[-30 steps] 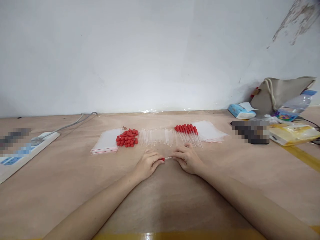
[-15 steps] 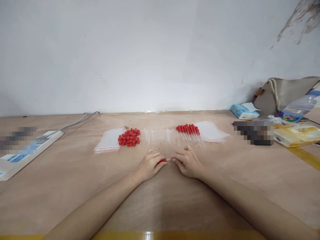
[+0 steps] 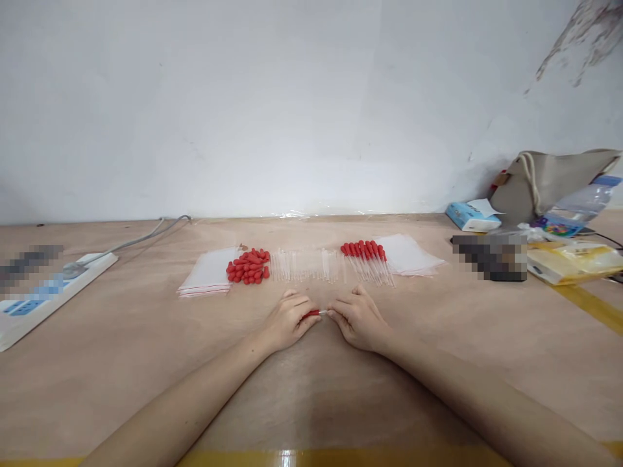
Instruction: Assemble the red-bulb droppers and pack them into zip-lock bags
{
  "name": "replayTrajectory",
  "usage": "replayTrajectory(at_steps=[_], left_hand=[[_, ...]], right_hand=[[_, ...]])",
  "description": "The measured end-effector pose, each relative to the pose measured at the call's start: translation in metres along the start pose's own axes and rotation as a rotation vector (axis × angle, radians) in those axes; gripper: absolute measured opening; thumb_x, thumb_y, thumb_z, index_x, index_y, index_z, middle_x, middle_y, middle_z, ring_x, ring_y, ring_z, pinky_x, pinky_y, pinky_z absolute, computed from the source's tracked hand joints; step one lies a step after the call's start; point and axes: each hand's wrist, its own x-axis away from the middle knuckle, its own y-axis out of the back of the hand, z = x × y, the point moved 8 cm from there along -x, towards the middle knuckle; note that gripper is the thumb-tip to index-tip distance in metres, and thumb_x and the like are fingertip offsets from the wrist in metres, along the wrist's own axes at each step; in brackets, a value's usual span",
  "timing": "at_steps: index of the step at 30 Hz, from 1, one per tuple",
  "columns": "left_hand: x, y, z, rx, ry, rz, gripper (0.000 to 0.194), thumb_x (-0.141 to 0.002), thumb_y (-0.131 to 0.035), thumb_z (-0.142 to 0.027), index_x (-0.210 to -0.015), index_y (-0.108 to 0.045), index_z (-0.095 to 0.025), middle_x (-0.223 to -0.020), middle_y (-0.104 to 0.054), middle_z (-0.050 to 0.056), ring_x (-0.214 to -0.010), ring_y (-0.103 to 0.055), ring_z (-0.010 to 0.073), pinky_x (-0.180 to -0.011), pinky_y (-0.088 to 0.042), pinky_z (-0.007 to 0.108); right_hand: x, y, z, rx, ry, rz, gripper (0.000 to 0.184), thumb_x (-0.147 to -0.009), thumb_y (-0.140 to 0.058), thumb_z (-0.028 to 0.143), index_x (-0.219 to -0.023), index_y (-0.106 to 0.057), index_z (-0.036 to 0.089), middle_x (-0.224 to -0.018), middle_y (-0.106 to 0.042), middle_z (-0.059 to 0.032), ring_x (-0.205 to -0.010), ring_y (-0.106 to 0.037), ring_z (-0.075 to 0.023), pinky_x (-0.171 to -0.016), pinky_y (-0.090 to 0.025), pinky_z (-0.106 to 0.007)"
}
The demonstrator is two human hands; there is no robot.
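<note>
My left hand (image 3: pixel 289 320) is closed on a red rubber dropper bulb (image 3: pixel 312 313). Its open end meets a thin clear glass tube (image 3: pixel 324 312), pinched between the fingers of my right hand (image 3: pixel 357 318); most of the tube is hidden by that hand. Beyond my left hand lies a heap of loose red bulbs (image 3: pixel 248 266). A row of clear tubes (image 3: pixel 306 266) is spread in the middle. To their right, several droppers with red bulbs fitted (image 3: pixel 367 259) lie side by side, tubes pointing toward me.
White bags with red edges are stacked at left (image 3: pixel 207 272), and more white bags (image 3: pixel 411 255) lie at right. A power strip (image 3: pixel 58 295) sits far left. Toward the right are a tissue pack (image 3: pixel 472 216), a yellow packet (image 3: pixel 574 261), a bottle (image 3: pixel 588 201) and a grey bag (image 3: pixel 545 181).
My right hand has moved closer to my left, so less tube shows between them. More of the red bulb now shows at my left fingertips. The piles on the table look the same.
</note>
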Motion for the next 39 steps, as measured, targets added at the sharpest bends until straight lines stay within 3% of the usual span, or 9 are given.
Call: replayTrajectory(at_steps=[4, 6, 8, 10, 15, 19, 24, 34, 39], left_hand=[[0.001, 0.004, 0.003, -0.025, 0.01, -0.01, 0.017, -0.086, -0.045, -0.03, -0.09, -0.059, -0.02, -0.079, -0.063, 0.004, -0.076, -0.056, 0.0168, -0.077, -0.035, 0.033], [0.002, 0.011, 0.008, -0.011, 0.063, -0.067, 0.021, -0.085, -0.046, -0.029, -0.104, -0.055, -0.022, -0.091, -0.062, 0.005, -0.084, -0.055, 0.0184, -0.079, -0.037, 0.034], [0.004, 0.018, 0.017, 0.025, 0.154, -0.139, 0.037, -0.083, -0.049, -0.029, -0.119, -0.043, -0.024, -0.101, -0.059, 0.006, -0.09, -0.054, 0.0196, -0.079, -0.04, 0.035], [0.006, 0.019, 0.024, 0.066, 0.211, -0.163, 0.042, -0.083, -0.05, -0.028, -0.123, -0.039, -0.023, -0.105, -0.056, 0.007, -0.092, -0.053, 0.0198, -0.079, -0.042, 0.035], [0.004, 0.01, 0.026, 0.094, 0.202, -0.088, 0.022, -0.084, -0.046, -0.024, -0.104, -0.055, -0.019, -0.096, -0.056, 0.007, -0.085, -0.054, 0.0179, -0.076, -0.044, 0.032], [0.004, 0.008, 0.028, 0.095, 0.217, -0.066, 0.02, -0.084, -0.048, -0.025, -0.1, -0.056, -0.018, -0.092, -0.056, 0.006, -0.08, -0.053, 0.0166, -0.073, -0.044, 0.03], [0.003, 0.008, 0.028, 0.112, 0.204, -0.057, 0.015, -0.083, -0.048, -0.023, -0.093, -0.058, -0.018, -0.091, -0.055, 0.005, -0.081, -0.052, 0.0157, -0.073, -0.043, 0.029], [0.004, 0.007, 0.029, 0.106, 0.208, -0.06, 0.015, -0.083, -0.048, -0.023, -0.094, -0.058, -0.018, -0.09, -0.055, 0.005, -0.078, -0.053, 0.0148, -0.071, -0.043, 0.028], [0.003, 0.008, 0.029, 0.103, 0.199, -0.062, 0.015, -0.083, -0.048, -0.023, -0.093, -0.058, -0.018, -0.09, -0.055, 0.005, -0.08, -0.053, 0.0154, -0.072, -0.043, 0.028]], right_hand=[[-0.004, 0.005, 0.008, 0.134, 0.039, 0.052, 0.021, -0.085, -0.044, 0.022, -0.074, -0.061, 0.019, -0.073, -0.061, -0.004, -0.07, -0.05, -0.0142, -0.068, -0.023, -0.031], [-0.005, 0.013, 0.002, 0.18, 0.016, 0.052, 0.021, -0.083, -0.046, 0.024, -0.072, -0.063, 0.019, -0.073, -0.062, -0.0047, -0.073, -0.05, -0.016, -0.069, -0.024, -0.032], [-0.006, 0.025, -0.018, 0.185, -0.095, 0.023, 0.02, -0.082, -0.047, 0.024, -0.072, -0.064, 0.02, -0.074, -0.063, -0.0047, -0.074, -0.052, -0.0171, -0.069, -0.026, -0.032], [-0.006, 0.036, -0.048, 0.143, -0.274, -0.021, 0.02, -0.081, -0.047, 0.026, -0.072, -0.065, 0.02, -0.072, -0.063, -0.0039, -0.071, -0.053, -0.0168, -0.067, -0.028, -0.03], [-0.007, 0.04, -0.12, 0.029, -0.679, -0.127, 0.022, -0.079, -0.045, 0.03, -0.074, -0.064, 0.02, -0.073, -0.066, -0.0036, -0.068, -0.057, -0.0171, -0.06, -0.032, -0.026], [-0.016, 0.029, -0.143, 0.056, -0.837, -0.154, 0.021, -0.076, -0.047, 0.031, -0.079, -0.065, 0.02, -0.081, -0.067, -0.006, -0.077, -0.058, -0.0209, -0.065, -0.033, -0.029], [-0.023, 0.021, -0.146, 0.171, -0.905, -0.118, 0.023, -0.075, -0.046, 0.033, -0.077, -0.065, 0.02, -0.074, -0.065, -0.0063, -0.075, -0.057, -0.0222, -0.071, -0.03, -0.035], [-0.023, 0.02, -0.138, 0.22, -0.894, -0.055, 0.027, -0.078, -0.044, 0.037, -0.085, -0.063, 0.019, -0.074, -0.063, -0.0061, -0.076, -0.055, -0.0214, -0.072, -0.027, -0.034], [-0.032, 0.02, -0.122, 0.216, -0.757, -0.131, 0.024, -0.078, -0.043, 0.035, -0.08, -0.061, 0.02, -0.077, -0.063, -0.0032, -0.077, -0.054, -0.019, -0.075, -0.024, -0.035]])
